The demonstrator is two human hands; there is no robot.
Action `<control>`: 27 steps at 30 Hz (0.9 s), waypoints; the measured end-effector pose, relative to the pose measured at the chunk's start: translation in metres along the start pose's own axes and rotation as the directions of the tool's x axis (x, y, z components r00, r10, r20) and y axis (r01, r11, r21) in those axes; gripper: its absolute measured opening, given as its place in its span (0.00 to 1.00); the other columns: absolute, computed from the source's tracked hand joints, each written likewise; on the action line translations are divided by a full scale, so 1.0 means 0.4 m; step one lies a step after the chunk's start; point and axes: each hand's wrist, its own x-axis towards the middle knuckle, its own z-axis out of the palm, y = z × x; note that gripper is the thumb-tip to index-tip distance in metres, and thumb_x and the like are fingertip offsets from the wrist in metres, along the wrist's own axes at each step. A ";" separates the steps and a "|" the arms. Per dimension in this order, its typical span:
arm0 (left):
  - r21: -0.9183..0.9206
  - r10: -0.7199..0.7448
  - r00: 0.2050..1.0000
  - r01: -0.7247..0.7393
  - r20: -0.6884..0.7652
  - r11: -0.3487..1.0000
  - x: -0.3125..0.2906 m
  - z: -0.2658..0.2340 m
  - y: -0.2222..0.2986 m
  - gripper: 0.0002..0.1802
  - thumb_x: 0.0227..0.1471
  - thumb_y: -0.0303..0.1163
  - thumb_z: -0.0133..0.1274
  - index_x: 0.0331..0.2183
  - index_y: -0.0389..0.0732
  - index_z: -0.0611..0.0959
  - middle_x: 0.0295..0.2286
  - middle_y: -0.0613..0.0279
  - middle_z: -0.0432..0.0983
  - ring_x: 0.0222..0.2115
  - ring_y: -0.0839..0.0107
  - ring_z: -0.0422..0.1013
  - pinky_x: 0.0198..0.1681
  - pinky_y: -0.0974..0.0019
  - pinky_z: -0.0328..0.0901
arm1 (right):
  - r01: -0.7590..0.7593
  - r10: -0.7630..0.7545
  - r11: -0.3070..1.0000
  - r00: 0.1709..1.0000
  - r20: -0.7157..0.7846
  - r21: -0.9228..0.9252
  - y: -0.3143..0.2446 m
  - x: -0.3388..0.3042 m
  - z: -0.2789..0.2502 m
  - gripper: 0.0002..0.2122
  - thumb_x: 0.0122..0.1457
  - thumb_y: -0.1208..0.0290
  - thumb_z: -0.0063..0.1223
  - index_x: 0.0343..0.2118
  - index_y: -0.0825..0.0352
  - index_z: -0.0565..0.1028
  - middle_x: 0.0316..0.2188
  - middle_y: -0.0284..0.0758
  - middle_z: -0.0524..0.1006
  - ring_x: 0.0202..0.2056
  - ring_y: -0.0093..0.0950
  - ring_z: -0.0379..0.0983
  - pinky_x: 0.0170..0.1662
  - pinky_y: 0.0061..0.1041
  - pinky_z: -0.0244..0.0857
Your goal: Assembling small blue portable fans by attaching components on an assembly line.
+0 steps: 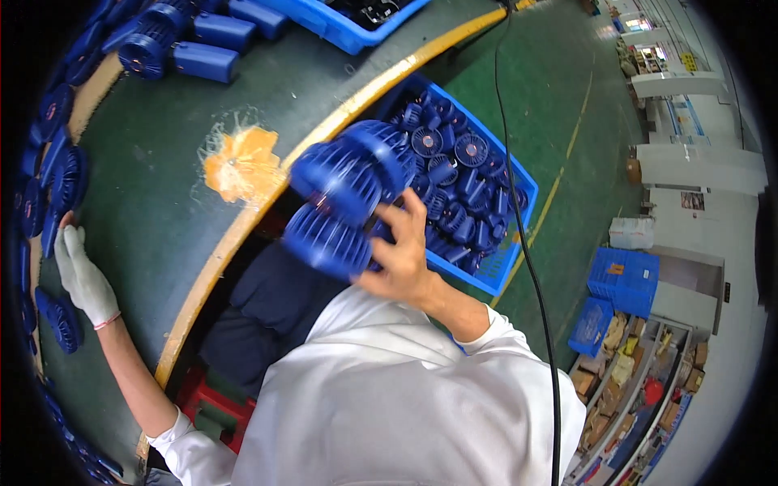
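- Left hand (85, 279) — white-gloved, fingers extended and loose — reaches a blue fan (71, 176) on the desk (146, 267); contact is unclear.
- Orange patch (241, 164) on the desk.
- Blurred cluster of blue fans (336, 182) by the desk's edge, gripped by the bare right hand (401, 247).
- Blue crate (466, 278) of similar fans.

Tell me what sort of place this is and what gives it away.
Most likely a factory workshop for assembling or packing. Signs: a blue crate heaped with matching small blue fans, a green workbench bearing more of them, and a green floor marked with a yellow line.
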 end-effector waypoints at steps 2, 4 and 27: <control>0.033 0.015 1.000 -0.015 -0.004 0.999 0.008 -0.004 0.016 0.26 0.63 0.43 0.39 0.51 0.30 0.73 0.49 0.54 0.70 0.51 0.66 0.65 0.58 0.66 0.57 | -0.156 0.158 0.984 0.987 0.025 -0.086 0.085 -0.078 0.010 0.14 0.31 0.66 0.67 0.22 0.68 0.77 0.42 0.49 0.70 0.51 0.53 0.60 0.54 0.53 0.55; 0.140 0.071 0.997 -0.071 0.003 0.988 0.009 0.000 0.046 0.27 0.63 0.42 0.40 0.52 0.30 0.73 0.50 0.53 0.70 0.52 0.66 0.65 0.58 0.66 0.56 | -0.374 0.370 0.910 0.927 -0.058 -0.180 0.183 -0.186 0.024 0.14 0.35 0.66 0.67 0.24 0.69 0.78 0.44 0.50 0.69 0.51 0.52 0.59 0.54 0.48 0.55; 0.474 0.348 0.937 -0.295 -0.024 0.830 0.052 -0.035 -0.011 0.25 0.62 0.42 0.42 0.51 0.31 0.74 0.49 0.53 0.71 0.52 0.67 0.66 0.58 0.67 0.56 | -0.953 0.961 0.081 0.152 -0.230 -0.294 0.537 -0.813 -0.061 0.26 0.47 0.44 0.60 0.25 0.71 0.81 0.20 0.43 0.78 0.28 0.34 0.76 0.38 0.31 0.67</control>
